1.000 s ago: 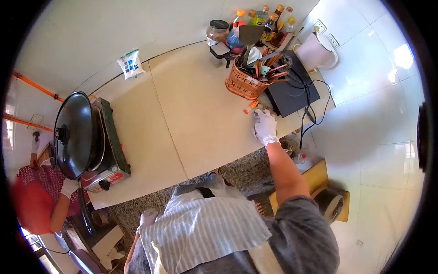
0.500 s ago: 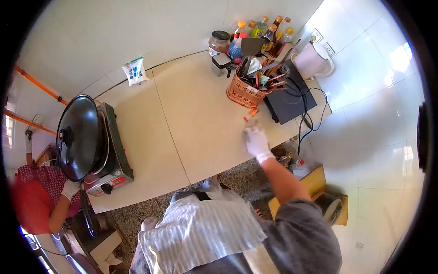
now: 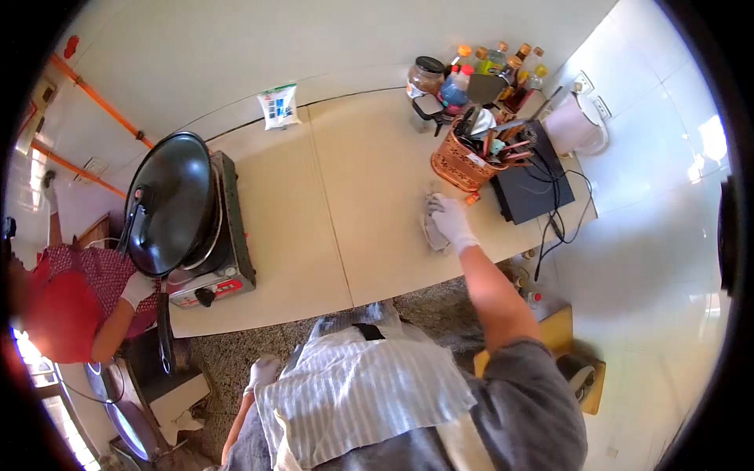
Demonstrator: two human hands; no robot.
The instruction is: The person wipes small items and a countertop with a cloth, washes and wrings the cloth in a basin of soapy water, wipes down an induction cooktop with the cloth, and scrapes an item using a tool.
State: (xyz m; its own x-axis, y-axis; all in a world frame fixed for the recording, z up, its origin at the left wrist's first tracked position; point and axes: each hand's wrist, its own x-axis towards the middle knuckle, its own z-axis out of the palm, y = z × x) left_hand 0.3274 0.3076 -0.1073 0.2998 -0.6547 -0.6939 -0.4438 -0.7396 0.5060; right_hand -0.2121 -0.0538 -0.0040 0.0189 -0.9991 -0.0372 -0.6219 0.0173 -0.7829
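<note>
My right hand (image 3: 454, 223), in a white glove, presses a greyish cloth (image 3: 434, 234) onto the beige countertop (image 3: 377, 157), its fingers bent over it. Just beyond those fingers lies a small orange-red packet (image 3: 472, 198), by the foot of a brown woven basket (image 3: 462, 166) full of utensils. My left hand (image 3: 265, 370), gloved too, hangs low beside my apron, away from the counter. Its fingers look curled in, and no object shows in them.
A wok (image 3: 171, 208) tilts on a gas stove (image 3: 236, 220) at left, beside a person in a red-patterned garment (image 3: 94, 275). Behind the basket stand bottles (image 3: 510, 71) and a jar (image 3: 425, 77). A black flat appliance (image 3: 530, 192), loose cable and pink kettle (image 3: 577, 124) are at right.
My right hand has shifted slightly nearer the basket, and the cloth under it now shows clearly. My left hand has come more into view. The whole view has turned and shifted.
</note>
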